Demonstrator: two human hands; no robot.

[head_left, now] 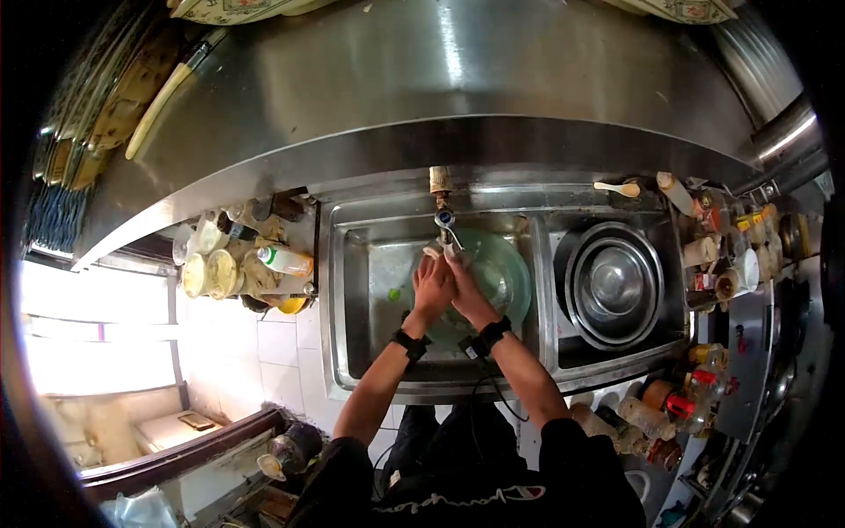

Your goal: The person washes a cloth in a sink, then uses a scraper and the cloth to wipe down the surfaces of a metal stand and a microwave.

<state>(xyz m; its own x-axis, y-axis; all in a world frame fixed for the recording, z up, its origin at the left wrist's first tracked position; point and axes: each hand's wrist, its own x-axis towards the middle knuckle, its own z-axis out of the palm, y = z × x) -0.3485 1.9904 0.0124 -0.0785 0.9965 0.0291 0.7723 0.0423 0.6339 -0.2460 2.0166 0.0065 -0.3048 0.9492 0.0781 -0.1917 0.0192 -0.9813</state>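
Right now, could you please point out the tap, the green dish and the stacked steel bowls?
tap [445,219], head view, on its spout.
green dish [512,268], head view, on its bare right part.
stacked steel bowls [614,282], head view, on the innermost bowl's bottom.

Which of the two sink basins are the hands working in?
The left basin, under the tap, where the left hand and right hand meet over a green dish; the right basin holds stacked steel bowls.

Hands [450,287] overlap, hiding green dish [510,268] centre; grip unclear.
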